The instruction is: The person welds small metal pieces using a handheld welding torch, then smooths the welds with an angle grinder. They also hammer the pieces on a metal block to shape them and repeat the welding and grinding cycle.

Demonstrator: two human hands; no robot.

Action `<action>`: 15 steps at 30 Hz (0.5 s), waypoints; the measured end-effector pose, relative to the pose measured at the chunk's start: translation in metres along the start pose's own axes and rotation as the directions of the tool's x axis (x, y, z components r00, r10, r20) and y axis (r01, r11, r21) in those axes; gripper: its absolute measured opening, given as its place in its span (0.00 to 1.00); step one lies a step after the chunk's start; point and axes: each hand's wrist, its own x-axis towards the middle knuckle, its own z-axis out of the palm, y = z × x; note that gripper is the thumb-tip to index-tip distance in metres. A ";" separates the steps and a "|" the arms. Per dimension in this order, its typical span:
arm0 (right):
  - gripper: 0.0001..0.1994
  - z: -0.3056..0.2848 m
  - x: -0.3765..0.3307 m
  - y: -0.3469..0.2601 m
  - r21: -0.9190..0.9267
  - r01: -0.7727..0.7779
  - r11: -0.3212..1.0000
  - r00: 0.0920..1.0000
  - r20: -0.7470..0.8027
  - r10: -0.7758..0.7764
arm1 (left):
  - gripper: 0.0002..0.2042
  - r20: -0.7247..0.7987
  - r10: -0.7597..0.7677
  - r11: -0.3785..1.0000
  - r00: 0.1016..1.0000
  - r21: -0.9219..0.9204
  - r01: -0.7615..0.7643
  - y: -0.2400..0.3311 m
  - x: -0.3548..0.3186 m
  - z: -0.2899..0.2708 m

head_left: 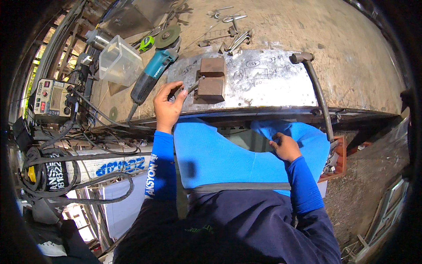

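Note:
My left hand (pixel 169 105) is at the bench edge, its thumb and fingers pinched around a short grey metal rod (pixel 194 86). The rod's far end reaches the gap between two brown, block-shaped metal pieces (pixel 212 90), which stand one behind the other on a marked metal sheet (pixel 285 90). My right hand (pixel 288 147) is lower, over my lap, resting against the blue trousers (pixel 237 163). Its fingers are curled together near a fold of the cloth; whether they hold anything small is hidden.
A teal angle grinder (pixel 157 68) lies left of the blocks, beside a clear plastic bin (pixel 118 61) and a green tape measure (pixel 146 44). A hammer (pixel 314 79) hangs over the bench's front edge. Bent metal rods (pixel 239 42) lie behind; a welding machine (pixel 55 100) stands left.

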 end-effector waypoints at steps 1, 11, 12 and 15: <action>0.20 -0.001 0.000 -0.001 -0.002 -0.008 1.000 1.000 0.006 0.008 | 0.13 -0.002 -0.001 1.000 1.000 0.009 0.001 0.001 0.000 0.000; 0.20 0.005 0.003 0.007 -0.021 0.033 0.999 0.999 -0.023 -0.033 | 0.13 0.034 -0.004 0.997 0.999 0.078 0.001 0.003 -0.001 -0.002; 0.20 0.001 0.001 0.000 -0.002 0.015 1.000 1.000 0.008 -0.015 | 0.13 0.027 -0.026 0.998 0.999 0.050 0.025 0.000 0.000 -0.003; 0.21 0.000 0.002 -0.001 -0.008 0.009 1.000 1.000 0.022 -0.009 | 0.13 0.021 0.002 0.998 1.000 0.060 -0.003 -0.001 0.000 -0.003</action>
